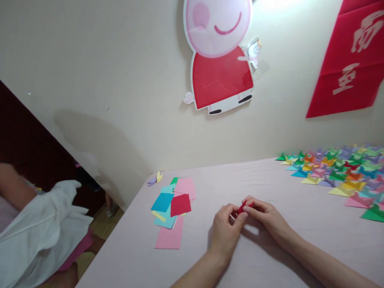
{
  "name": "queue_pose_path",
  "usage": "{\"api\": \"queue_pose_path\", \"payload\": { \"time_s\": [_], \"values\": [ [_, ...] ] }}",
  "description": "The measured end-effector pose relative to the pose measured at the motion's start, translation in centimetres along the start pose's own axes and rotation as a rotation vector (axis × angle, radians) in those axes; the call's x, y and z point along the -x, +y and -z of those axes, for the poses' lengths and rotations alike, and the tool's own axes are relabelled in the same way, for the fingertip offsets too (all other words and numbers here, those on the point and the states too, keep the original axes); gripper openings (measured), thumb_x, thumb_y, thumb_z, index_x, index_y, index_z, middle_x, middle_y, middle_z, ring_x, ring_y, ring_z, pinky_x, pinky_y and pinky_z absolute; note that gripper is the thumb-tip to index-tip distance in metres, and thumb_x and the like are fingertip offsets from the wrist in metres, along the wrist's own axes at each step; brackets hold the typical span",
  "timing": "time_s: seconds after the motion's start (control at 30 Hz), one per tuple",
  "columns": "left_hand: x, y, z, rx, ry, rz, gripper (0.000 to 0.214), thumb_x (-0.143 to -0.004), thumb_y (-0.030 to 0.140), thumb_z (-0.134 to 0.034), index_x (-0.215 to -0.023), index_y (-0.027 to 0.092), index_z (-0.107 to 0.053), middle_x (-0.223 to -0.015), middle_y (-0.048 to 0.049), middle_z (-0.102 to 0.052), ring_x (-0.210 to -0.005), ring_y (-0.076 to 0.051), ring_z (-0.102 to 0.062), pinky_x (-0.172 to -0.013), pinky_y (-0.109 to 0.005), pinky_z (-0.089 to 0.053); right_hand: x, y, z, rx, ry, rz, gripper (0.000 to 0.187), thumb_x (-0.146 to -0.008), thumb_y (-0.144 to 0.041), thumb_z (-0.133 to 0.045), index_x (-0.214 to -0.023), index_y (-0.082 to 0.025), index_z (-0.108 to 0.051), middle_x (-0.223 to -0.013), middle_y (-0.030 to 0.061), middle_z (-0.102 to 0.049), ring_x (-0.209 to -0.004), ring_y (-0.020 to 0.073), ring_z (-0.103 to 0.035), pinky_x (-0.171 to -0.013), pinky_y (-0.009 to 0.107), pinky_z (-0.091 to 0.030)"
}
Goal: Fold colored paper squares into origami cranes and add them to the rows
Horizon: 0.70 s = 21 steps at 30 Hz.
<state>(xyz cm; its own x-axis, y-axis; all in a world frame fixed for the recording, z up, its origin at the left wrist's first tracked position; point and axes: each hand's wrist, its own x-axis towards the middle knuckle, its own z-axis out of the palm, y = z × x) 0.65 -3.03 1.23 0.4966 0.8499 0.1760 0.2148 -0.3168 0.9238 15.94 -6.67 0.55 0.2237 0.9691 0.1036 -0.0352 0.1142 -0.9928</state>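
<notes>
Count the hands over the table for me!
2: the left hand and the right hand, both holding the small red paper over the table. No other hands show there.

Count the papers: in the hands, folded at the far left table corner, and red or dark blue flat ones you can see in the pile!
Red paper in left hand and right hand: 1
Folded yellow paper: 1
Folded purple paper: 1
Flat red sheet: 1
Flat dark blue sheet: 1
Total: 5

Bare hands (225, 230), slim fingers (260, 203), bare slender forearms (313, 256).
</notes>
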Motion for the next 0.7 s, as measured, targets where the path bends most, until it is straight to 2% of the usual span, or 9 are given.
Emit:
{"api": "queue_pose_path", "payload": {
  "time_s": [0.13, 0.27, 0.4, 0.47, 0.53, 0.6, 0.67, 0.7],
  "values": [
    [0.1, 0.4, 0.1, -0.037, 0.046, -0.054, 0.025, -0.092, 0.035, -0.055, -0.072, 0.022, -0.064, -0.075, -0.0015, -0.062, -0.076, -0.019, -0.053, -0.069, -0.029, -0.038, 0.1, -0.2, -0.7, -0.051, 0.033, -0.030, 0.035, -0.067, -0.054, -0.077, -0.070, -0.020, -0.067, -0.073, -0.0004, -0.061, -0.073, 0.0189, -0.056, -0.071, 0.030, -0.047],
    [0.1, 0.5, 0.3, -0.109, 0.062, -0.094, 0.024, -0.091, 0.033, -0.056, -0.071, 0.022, -0.063, -0.074, -0.0013, -0.062, -0.077, -0.020, -0.053, -0.071, -0.030, -0.038, -0.3, -0.5, -1.3, -0.071, 0.081, -0.034, 0.037, -0.065, -0.054, -0.078, -0.063, -0.020, -0.065, -0.067, -0.0009, -0.059, -0.068, 0.0174, -0.054, -0.067, 0.029, -0.046],
    [0.1, -0.3, 0.4, -0.133, 0.083, -0.095, 0.022, -0.090, 0.029, -0.059, -0.070, 0.022, -0.063, -0.074, -0.0012, -0.060, -0.076, -0.020, -0.053, -0.070, -0.030, -0.040, -1.5, -0.2, -0.5, -0.196, 0.258, -0.032, 0.041, -0.061, -0.061, -0.079, -0.066, -0.022, -0.064, -0.061, -0.0033, -0.052, -0.059, 0.0151, -0.047, -0.058, 0.028, -0.043],
    [0.1, -0.9, 0.3, -0.088, 0.093, -0.053, 0.022, -0.090, 0.029, -0.058, -0.070, 0.022, -0.062, -0.074, -0.0008, -0.058, -0.074, -0.019, -0.053, -0.068, -0.029, -0.040, -1.9, 0.0, 0.1, -0.192, 0.281, -0.021, 0.042, -0.059, -0.060, -0.081, -0.066, -0.022, -0.064, -0.063, -0.0034, -0.053, -0.060, 0.0146, -0.046, -0.059, 0.028, -0.042],
    [-0.1, -1.4, 0.2, -0.024, 0.101, -0.013, 0.023, -0.091, 0.029, -0.056, -0.071, 0.021, -0.063, -0.074, -0.0002, -0.058, -0.071, -0.017, -0.053, -0.065, -0.028, -0.040, -1.9, 0.3, 0.4, -0.128, 0.223, -0.034, 0.040, -0.063, -0.057, -0.080, -0.064, -0.020, -0.065, -0.063, -0.0027, -0.054, -0.061, 0.0141, -0.046, -0.059, 0.027, -0.041],
    [-0.2, -1.6, 0.1, 0.035, 0.093, -0.005, 0.024, -0.092, 0.031, -0.055, -0.072, 0.021, -0.064, -0.073, 0.0001, -0.059, -0.070, -0.017, -0.053, -0.065, -0.027, -0.039, -1.4, 0.4, 0.2, -0.101, 0.115, -0.060, 0.039, -0.070, -0.057, -0.076, -0.074, -0.019, -0.069, -0.067, -0.0015, -0.059, -0.064, 0.0149, -0.050, -0.063, 0.028, -0.042],
    [-0.4, -1.5, 0.1, 0.093, 0.087, -0.014, 0.025, -0.092, 0.033, -0.055, -0.073, 0.020, -0.064, -0.072, 0.0001, -0.061, -0.071, -0.017, -0.053, -0.065, -0.027, -0.039, -0.9, 0.4, -0.4, -0.126, 0.013, -0.083, 0.039, -0.070, -0.055, -0.076, -0.085, -0.020, -0.070, -0.073, -0.0005, -0.065, -0.068, 0.0165, -0.055, -0.066, 0.029, -0.044],
    [-0.5, -1.5, 0.1, 0.123, 0.088, -0.015, 0.025, -0.092, 0.035, -0.054, -0.074, 0.020, -0.065, -0.073, 0.0002, -0.061, -0.071, -0.016, -0.053, -0.065, -0.026, -0.039, -0.7, 0.3, -0.6, -0.132, -0.022, -0.085, 0.037, -0.069, -0.053, -0.078, -0.083, -0.019, -0.069, -0.073, -0.0003, -0.066, -0.069, 0.0170, -0.057, -0.067, 0.030, -0.045]
  ]
}}
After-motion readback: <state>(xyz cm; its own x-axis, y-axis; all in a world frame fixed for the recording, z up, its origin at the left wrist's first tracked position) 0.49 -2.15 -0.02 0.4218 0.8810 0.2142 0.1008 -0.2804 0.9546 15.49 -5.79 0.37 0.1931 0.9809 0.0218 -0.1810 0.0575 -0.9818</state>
